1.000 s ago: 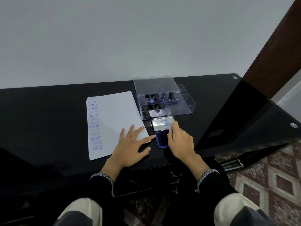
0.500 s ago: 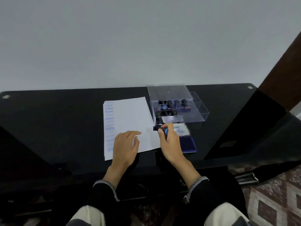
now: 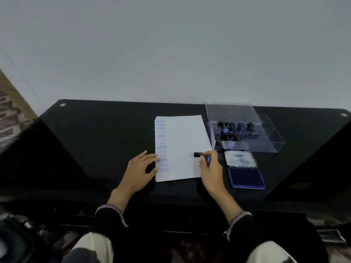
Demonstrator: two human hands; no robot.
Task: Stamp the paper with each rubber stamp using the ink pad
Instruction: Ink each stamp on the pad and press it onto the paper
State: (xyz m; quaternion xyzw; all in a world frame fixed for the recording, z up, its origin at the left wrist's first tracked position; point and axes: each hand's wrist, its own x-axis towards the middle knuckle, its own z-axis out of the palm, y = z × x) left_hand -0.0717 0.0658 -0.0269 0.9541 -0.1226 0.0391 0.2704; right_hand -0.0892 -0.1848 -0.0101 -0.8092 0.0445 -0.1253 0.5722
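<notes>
1. One rubber stamp is pinched in your right hand, held over the paper's right part, long axis roughly level, head pointing left.
2. Blank paper lies left of the head; I'd turn its face down first.
3. Left hand, fingers loosely spread, rests at the paper's left edge over blue prints.
4. Open ink pad sits just right; stamp box behind it.

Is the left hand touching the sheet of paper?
Touching. The head view shows the left hand with its fingertips lying on the paper's left edge, over the blue stamp marks.
</notes>
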